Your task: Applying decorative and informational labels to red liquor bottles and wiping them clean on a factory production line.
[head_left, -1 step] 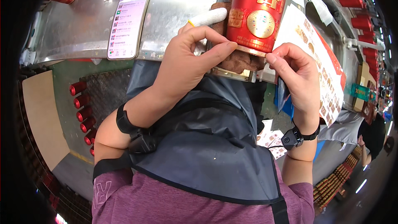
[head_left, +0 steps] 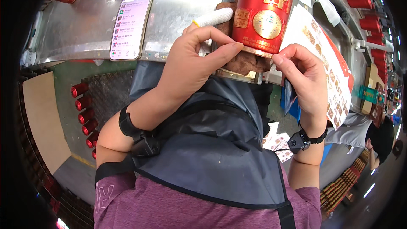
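1. Red cylindrical canister (head_left: 263, 10) with gold lettering and a round gold medallion: over brown cloth (head_left: 246, 64) at the surface's near edge.
2. Left hand (head_left: 188, 63) and right hand (head_left: 308, 78): apart, thumb and forefinger together at opposite ends of the canister's near rim (whether pinching something thin, I cannot tell).
3. White finger cot (head_left: 214, 17): on a left finger.
4. Smartphone (head_left: 130, 27): lit, leftward on the metal surface (head_left: 87, 6).
5. Printed sheet (head_left: 313, 40): right.

Cylinder (head_left: 258, 7) — red, gold roundel (head_left: 269, 24) | cloth (head_left: 246, 64) — brown | finger sleeve (head_left: 217, 16): white
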`<control>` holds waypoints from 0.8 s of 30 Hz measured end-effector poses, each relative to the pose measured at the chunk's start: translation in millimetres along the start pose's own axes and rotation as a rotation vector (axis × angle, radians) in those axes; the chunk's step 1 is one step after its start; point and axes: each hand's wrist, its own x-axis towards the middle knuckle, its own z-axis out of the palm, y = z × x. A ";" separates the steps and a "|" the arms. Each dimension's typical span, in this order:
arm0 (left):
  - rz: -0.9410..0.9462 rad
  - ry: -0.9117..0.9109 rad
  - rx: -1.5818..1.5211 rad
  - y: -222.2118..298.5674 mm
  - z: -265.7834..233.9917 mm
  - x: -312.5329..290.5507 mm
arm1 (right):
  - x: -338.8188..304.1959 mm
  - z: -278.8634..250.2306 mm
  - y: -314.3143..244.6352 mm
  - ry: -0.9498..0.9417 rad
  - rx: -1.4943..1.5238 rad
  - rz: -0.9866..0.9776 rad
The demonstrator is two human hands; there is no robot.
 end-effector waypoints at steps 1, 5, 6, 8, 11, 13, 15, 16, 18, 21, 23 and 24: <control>-0.010 0.006 -0.014 0.9 0.8 -0.2 | 0.2 -0.1 0.2 0.007 -0.006 -0.002; 0.008 0.001 -0.024 -1.4 -1.0 1.5 | 0.2 0.3 -2.0 0.008 -0.021 0.024; 0.007 0.001 -0.026 -2.1 -1.5 1.4 | -0.7 -0.6 -2.9 0.001 -0.002 0.040; 0.033 0.001 -0.054 -3.6 -2.3 0.8 | -1.2 -1.3 -3.8 -0.009 0.017 0.057; 0.073 0.019 -0.012 -6.0 -2.4 3.1 | -1.8 -3.8 -2.6 -0.012 0.020 0.046; 0.044 0.019 -0.030 -5.9 -1.6 2.7 | -1.2 -4.8 -3.0 -0.015 -0.018 0.023; 0.017 0.021 -0.051 -4.9 -2.5 1.8 | -0.2 -3.9 -3.6 -0.009 -0.036 0.010; 0.006 0.024 -0.027 -4.2 -3.4 1.5 | 0.4 -3.3 -3.8 -0.003 -0.054 -0.004; -0.005 0.025 -0.004 -4.3 -3.9 1.3 | 1.4 -4.6 -3.3 -0.005 -0.081 -0.010; -0.003 0.027 -0.044 -5.4 -3.6 0.8 | 2.2 -4.5 -1.3 -0.001 -0.106 -0.025; 0.016 0.032 -0.047 -5.5 -3.8 0.1 | 2.1 -3.7 -1.0 0.008 -0.106 -0.032; 0.015 0.033 -0.048 -5.7 -4.1 0.0 | 2.2 -3.4 -1.0 0.007 -0.105 -0.032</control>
